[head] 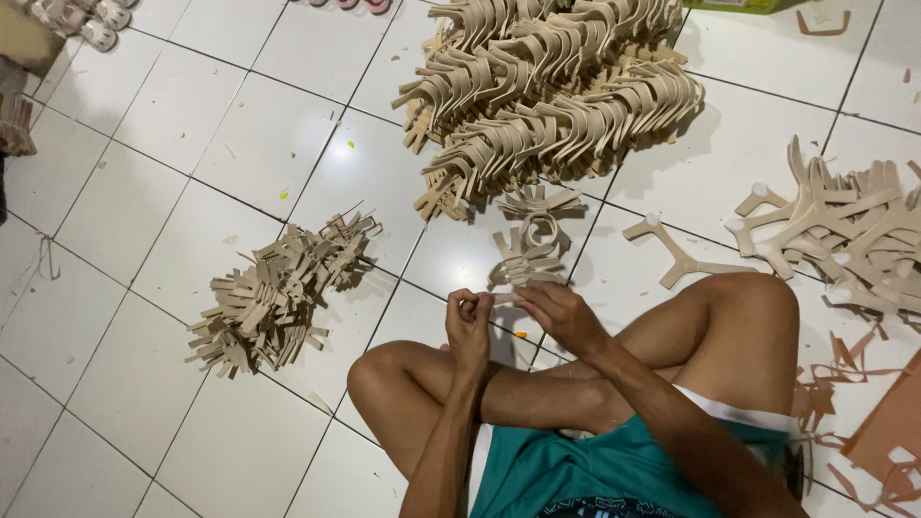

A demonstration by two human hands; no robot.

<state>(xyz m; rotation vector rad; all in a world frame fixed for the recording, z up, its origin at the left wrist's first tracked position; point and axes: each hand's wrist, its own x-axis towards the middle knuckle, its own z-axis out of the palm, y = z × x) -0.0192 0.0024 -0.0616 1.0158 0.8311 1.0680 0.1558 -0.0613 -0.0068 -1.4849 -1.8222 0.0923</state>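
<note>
Head view: the person sits cross-legged on the white tiled floor [192, 125]. The left hand [468, 321] is closed, pinching a tan sandal strap [506, 299] that the right hand [561, 312] grips from the other side. A short strap stack [532, 240] lies just beyond them. The large strap heap [552, 86] and the smaller bundle [273, 288] suggest much is sorted; loose Y-shaped straps [844, 225] remain at right. Bare tiles at left leave room; offcuts [854, 379] crowd the right knee.
</note>
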